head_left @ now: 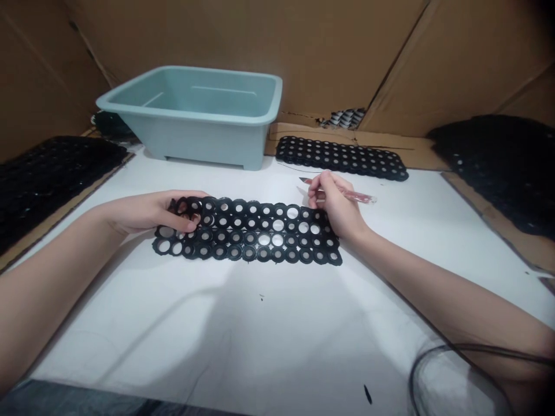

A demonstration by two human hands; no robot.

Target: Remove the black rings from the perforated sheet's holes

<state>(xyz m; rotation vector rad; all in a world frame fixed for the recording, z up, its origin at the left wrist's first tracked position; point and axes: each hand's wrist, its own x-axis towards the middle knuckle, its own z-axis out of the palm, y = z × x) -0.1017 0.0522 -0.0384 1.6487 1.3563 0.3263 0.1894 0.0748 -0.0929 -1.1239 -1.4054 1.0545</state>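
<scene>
As the left hand (150,212) pinches black mesh (229,229), the right (336,207) holds a knife (358,195).

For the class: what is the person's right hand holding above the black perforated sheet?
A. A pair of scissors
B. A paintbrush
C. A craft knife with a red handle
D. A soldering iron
C. The right hand grips a red-handled craft knife, its metal blade showing past the fingers, above the black perforated sheet.
</scene>
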